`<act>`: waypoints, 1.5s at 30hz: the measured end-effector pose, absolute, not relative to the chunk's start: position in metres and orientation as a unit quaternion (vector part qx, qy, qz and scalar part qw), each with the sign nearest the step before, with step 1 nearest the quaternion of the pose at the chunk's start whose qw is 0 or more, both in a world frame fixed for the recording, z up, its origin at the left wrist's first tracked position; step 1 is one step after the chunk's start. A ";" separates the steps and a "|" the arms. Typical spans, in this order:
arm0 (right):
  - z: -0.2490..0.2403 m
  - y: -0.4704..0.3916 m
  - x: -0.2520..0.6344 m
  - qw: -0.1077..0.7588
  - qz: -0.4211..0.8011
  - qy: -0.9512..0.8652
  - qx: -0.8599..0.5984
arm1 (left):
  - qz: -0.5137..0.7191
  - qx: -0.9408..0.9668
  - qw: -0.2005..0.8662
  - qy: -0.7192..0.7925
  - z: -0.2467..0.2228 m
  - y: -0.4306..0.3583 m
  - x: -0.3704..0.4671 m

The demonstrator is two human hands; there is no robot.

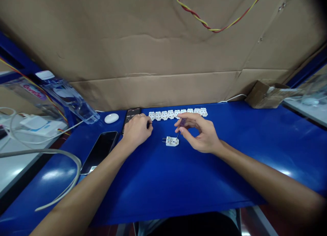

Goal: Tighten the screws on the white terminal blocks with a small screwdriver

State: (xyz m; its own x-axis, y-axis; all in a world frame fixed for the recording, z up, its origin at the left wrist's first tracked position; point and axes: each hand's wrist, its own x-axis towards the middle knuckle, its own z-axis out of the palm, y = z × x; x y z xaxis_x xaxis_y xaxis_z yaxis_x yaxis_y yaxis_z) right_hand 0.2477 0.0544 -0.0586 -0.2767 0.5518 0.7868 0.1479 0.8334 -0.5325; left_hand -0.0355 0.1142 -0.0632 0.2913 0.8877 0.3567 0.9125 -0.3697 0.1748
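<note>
A small screwdriver [183, 122] with a purple handle is pinched between the thumb and fingers of my right hand [201, 132]. Its thin shaft points down to the right end of a white plug part [171, 144], which lies on the blue table with two metal pins toward the left. My left hand [138, 129] is curled closed to the left of that part, beside a phone showing a timer [127, 121]. Whatever its fingers may hold is hidden. Behind both hands runs a row of several similar white plug parts [165, 115].
A second phone [102, 149], a white oval mouse-like object [111, 118] and a leaning water bottle [73, 98] are at the left. A grey cable [73, 156] loops over the table's left side. A small cardboard box [265, 94] stands back right, against the cardboard wall [163, 52].
</note>
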 end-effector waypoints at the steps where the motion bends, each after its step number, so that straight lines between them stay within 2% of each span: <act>1: -0.059 0.054 0.248 0.553 0.186 -0.779 -0.228 | -0.216 -0.803 0.025 -0.555 -0.062 0.111 -0.032; 4: -0.060 0.054 0.249 0.543 0.202 -0.780 -0.237 | -0.264 -0.818 -0.032 -0.510 -0.054 0.097 -0.016; 6: -0.061 0.054 0.249 0.539 0.209 -0.781 -0.237 | -0.276 -0.859 -0.125 -0.412 -0.049 0.084 -0.005; 9: -0.063 0.054 0.249 0.532 0.213 -0.786 -0.230 | -0.227 -0.905 -0.208 -0.293 -0.046 0.072 0.005; 17: -0.060 0.053 0.247 0.524 0.168 -0.799 -0.242 | -0.210 -0.906 -0.251 -0.269 -0.064 0.082 0.002; 25: -0.049 0.054 0.243 0.580 0.112 -0.756 -0.282 | -0.260 -0.885 -0.253 -0.291 -0.076 0.079 0.009; 35: -0.048 0.048 0.241 0.578 0.127 -0.737 -0.327 | -0.246 -0.881 -0.281 -0.290 -0.070 0.079 0.007; 40: -0.047 0.048 0.244 0.570 0.154 -0.757 -0.280 | -0.230 -0.878 -0.318 -0.273 -0.069 0.083 0.005; 45: -0.050 0.048 0.247 0.538 0.161 -0.789 -0.251 | -0.224 -0.888 -0.305 -0.261 -0.071 0.085 0.003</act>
State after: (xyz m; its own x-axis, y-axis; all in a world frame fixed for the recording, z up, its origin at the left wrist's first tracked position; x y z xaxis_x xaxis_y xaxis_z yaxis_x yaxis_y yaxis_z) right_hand 0.2472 0.0484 -0.0495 -0.2954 0.5692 0.7673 0.2227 0.8220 -0.5241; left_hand 0.0031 0.0852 -0.0714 0.7628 0.6009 0.2388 0.3273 -0.6773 0.6589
